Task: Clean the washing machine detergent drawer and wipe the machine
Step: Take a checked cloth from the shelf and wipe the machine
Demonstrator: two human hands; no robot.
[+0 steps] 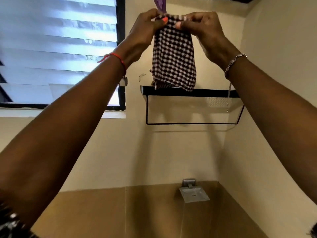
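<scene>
A dark-and-white checked cloth (174, 55) hangs in front of the wall, held up high by its top edge. My left hand (145, 30) pinches the cloth's upper left corner between thumb and fingers. My right hand (204, 30) pinches the upper right corner the same way. The cloth's lower end dangles just in front of a black wall shelf (212, 92). A purple item (160, 3) shows at the top edge above my left hand. No washing machine or detergent drawer is in view.
The black shelf has a thin rail (192, 124) below it. A louvred window (58, 48) fills the upper left. A metal soap dish (193, 194) is fixed to the tiled wall lower down. Walls meet in a corner at the right.
</scene>
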